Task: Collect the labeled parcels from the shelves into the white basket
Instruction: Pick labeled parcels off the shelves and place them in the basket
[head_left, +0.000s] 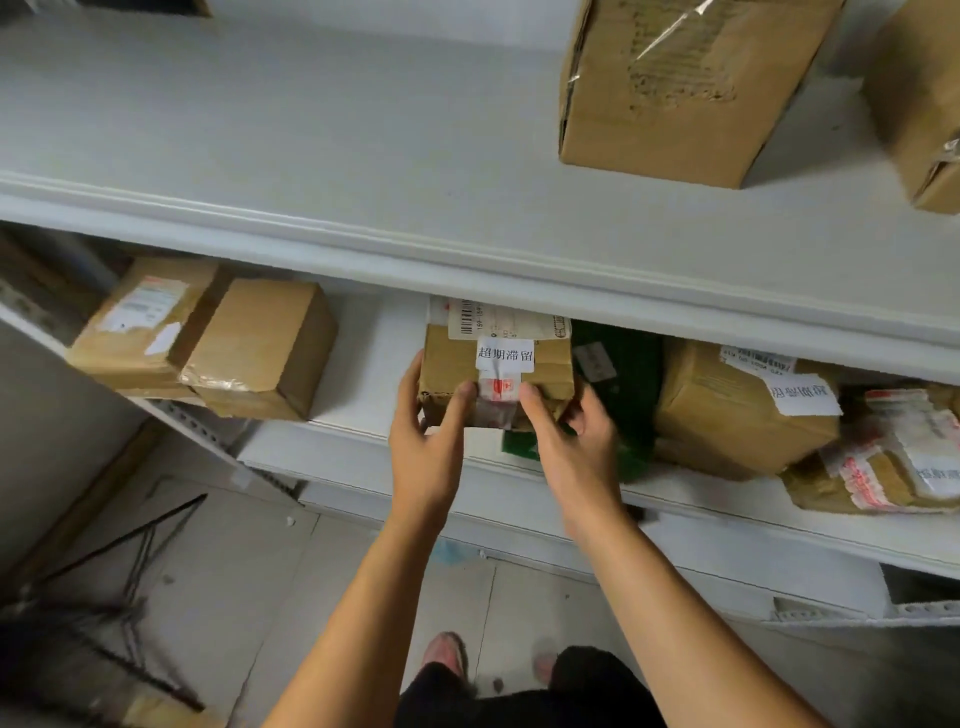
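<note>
Head view looks down on a labeled parcel (452, 364), a brown carton with a white slip of printed characters on top. It sits at the near edge of the lower shelf (363, 364), about midway along its length. Both hands are on it. The left grip (426, 441) clasps the near left corner and the right grip (576, 447) clasps the near right corner. Each has a thumb on the top face and fingers curled round the side. Neither hand is nearer than the other, and the carton lies straight ahead of them, just past the palms.

What the pull turns on is the upper shelf (467, 260). Its front lip overhangs the far end of the carton and hides how deep it runs. So the parcel probably has to slide toward the near side, level, before it can rise. A green packet (623, 374) lies against its right side, just beside the right fingers, and could drag along. The white basket is not in sight.
</note>
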